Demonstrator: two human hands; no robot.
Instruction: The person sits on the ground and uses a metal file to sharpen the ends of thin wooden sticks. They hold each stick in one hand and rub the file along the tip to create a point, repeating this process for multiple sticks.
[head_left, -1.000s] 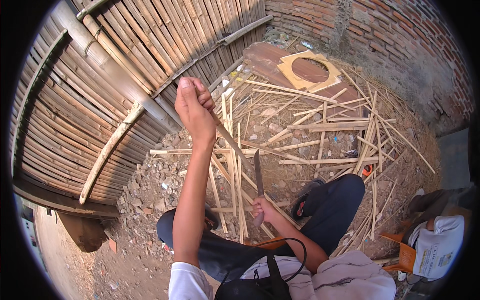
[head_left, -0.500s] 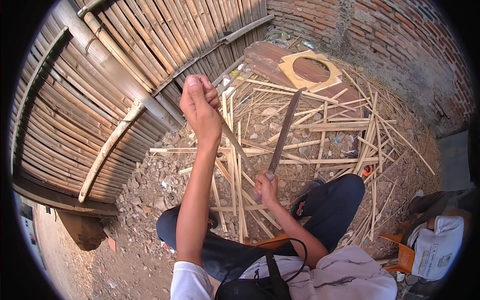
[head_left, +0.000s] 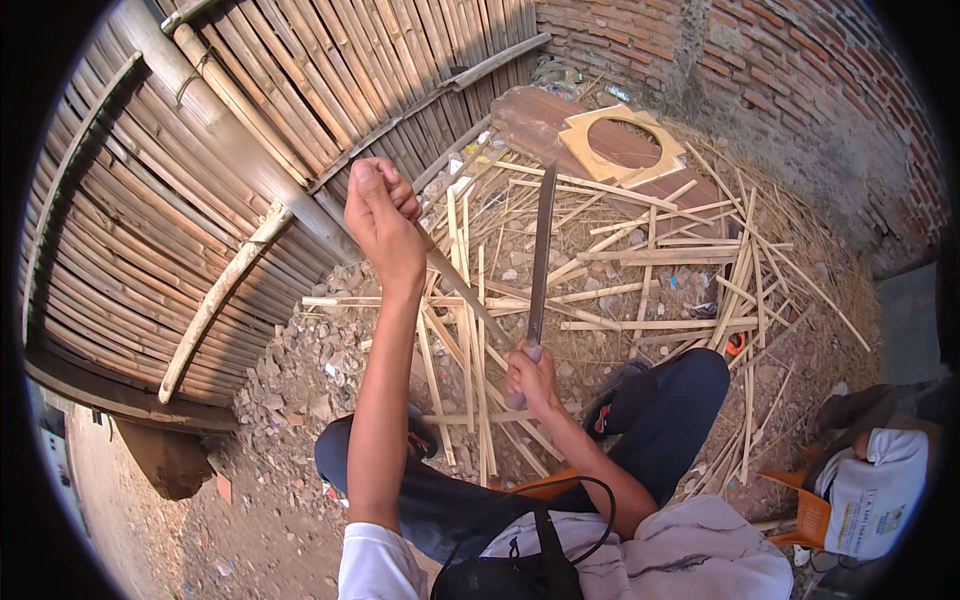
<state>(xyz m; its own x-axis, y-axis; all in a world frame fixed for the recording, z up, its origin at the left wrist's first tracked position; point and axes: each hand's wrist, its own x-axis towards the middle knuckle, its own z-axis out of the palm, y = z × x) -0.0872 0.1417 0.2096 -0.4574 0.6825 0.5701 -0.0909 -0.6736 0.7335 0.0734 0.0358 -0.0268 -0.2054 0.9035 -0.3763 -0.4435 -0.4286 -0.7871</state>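
My right hand (head_left: 532,378) is closed round the pale handle of a machete, above the ground between my knees. The machete's long dark blade (head_left: 542,250) points up and away, nearly upright in view. To its left, my raised left hand (head_left: 385,230) makes a closed grip with the thumb on top. A narrow bamboo strip (head_left: 465,288) slants from that hand down to the right, its lower end near the machete's handle. The strip's part inside my fingers is hidden. Several split bamboo strips (head_left: 655,255) lie crisscrossed on the ground beyond.
A bamboo-slat wall (head_left: 330,80) rises on the left and a brick wall (head_left: 790,70) at the back. A brown board (head_left: 530,115) lies under a yellowish cutout panel (head_left: 650,150). Rubble (head_left: 290,390) covers the ground. At right are an orange seat (head_left: 805,505) and a person's white-shirted part (head_left: 880,490).
The machete blade has swung left, from leaning right to nearly upright. My left hand has shifted slightly left and down, and the upper part of its strip moved along.
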